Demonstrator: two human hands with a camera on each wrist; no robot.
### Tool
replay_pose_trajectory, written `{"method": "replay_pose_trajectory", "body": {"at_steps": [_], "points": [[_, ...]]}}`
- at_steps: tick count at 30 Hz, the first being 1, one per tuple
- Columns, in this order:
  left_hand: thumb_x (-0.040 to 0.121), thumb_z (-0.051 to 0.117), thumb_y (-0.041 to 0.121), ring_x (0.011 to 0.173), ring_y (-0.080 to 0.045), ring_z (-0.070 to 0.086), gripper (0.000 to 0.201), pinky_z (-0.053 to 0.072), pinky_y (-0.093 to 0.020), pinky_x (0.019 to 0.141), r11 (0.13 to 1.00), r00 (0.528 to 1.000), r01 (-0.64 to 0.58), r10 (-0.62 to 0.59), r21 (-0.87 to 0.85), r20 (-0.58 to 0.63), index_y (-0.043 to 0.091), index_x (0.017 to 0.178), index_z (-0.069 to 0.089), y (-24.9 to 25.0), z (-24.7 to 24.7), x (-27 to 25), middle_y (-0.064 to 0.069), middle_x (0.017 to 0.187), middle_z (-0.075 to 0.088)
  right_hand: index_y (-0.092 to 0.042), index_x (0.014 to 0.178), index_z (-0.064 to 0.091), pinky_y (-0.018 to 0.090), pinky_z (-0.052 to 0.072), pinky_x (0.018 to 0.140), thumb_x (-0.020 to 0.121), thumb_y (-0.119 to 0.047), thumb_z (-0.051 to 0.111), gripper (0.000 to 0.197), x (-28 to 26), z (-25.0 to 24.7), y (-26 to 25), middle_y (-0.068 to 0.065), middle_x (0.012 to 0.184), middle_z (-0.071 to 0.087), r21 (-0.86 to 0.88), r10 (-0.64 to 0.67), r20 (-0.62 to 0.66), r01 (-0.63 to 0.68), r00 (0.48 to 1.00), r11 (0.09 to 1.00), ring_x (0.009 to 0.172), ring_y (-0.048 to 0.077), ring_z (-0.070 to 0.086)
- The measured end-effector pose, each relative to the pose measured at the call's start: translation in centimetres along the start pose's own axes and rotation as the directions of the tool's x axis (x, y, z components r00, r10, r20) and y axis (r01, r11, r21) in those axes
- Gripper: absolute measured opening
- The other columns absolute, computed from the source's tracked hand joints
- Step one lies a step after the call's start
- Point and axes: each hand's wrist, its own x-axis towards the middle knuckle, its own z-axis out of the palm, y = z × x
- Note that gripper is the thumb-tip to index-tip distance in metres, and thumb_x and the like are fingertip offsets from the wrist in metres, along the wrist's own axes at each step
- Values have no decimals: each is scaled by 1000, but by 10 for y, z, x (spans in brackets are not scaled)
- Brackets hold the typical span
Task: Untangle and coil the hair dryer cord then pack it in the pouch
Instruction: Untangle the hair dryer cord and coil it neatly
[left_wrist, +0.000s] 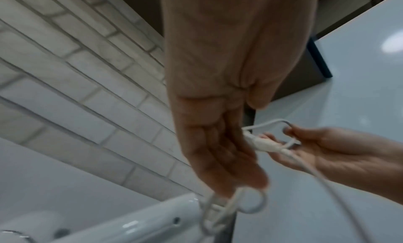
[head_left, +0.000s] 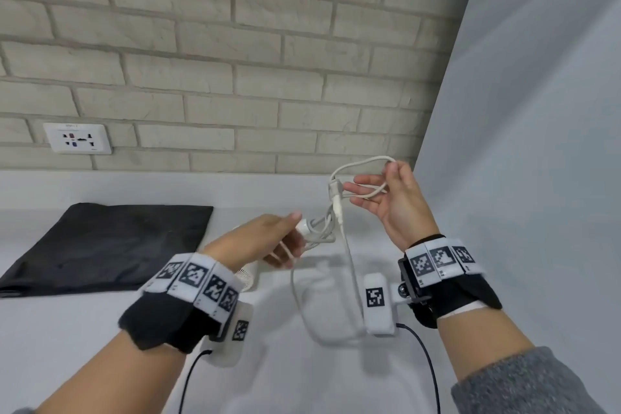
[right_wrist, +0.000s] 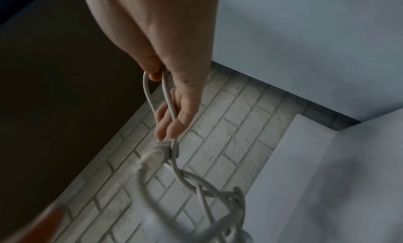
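The white hair dryer (head_left: 247,274) lies on the counter, mostly hidden under my left hand (head_left: 289,239). That hand grips the tangled bunch of white cord (head_left: 319,232) at the end of the dryer's handle (left_wrist: 135,222). My right hand (head_left: 379,191) is raised to the right and pinches a loop of the cord (right_wrist: 165,91) between thumb and forefinger, with its other fingers spread through the loop. A white plug-like block (head_left: 335,190) hangs just left of those fingers. A slack length of cord (head_left: 349,259) drops to the counter. The black pouch (head_left: 107,245) lies flat at the left.
A brick wall runs along the back of the white counter (head_left: 67,329), with a wall socket (head_left: 77,138) at the left. A plain white wall (head_left: 537,111) closes off the right side, close to my right hand. Black cables trail from both wrist cameras.
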Motion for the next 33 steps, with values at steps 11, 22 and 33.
{"method": "replay_pose_trajectory", "body": {"at_steps": [11, 22, 33], "points": [[87, 57, 7, 50, -7, 52, 9, 42, -14, 47, 927, 894, -368, 333, -69, -301, 0, 83, 61, 20, 30, 15, -10, 67, 55, -18, 86, 42, 39, 56, 72, 100, -29, 26, 24, -2, -5, -1, 12, 74, 58, -32, -4, -61, 2, 998, 999, 74, 27, 71], [80, 68, 19, 60, -14, 56, 5, 46, -27, 67, 951, 958, -247, 268, 187, -98, 22, 77, 68, -14, 13, 5, -6, 70, 64, -17, 79, 38, 43, 55, 78, 101, -26, 24, 27, -7, 11, -10, 11, 70, 56, 97, -47, 27, 44, 999, 994, 76, 29, 70], [81, 60, 40, 76, -22, 51, 26, 33, -28, 64, 739, 772, -130, 494, 661, -400, 18, 75, 49, 20, 14, 6, 6, 72, 47, -15, 94, 56, 30, 56, 62, 96, -20, 41, 16, -31, 53, -37, 1, 75, 58, -156, -138, 342, 201, 930, 967, 77, 19, 66]]}}
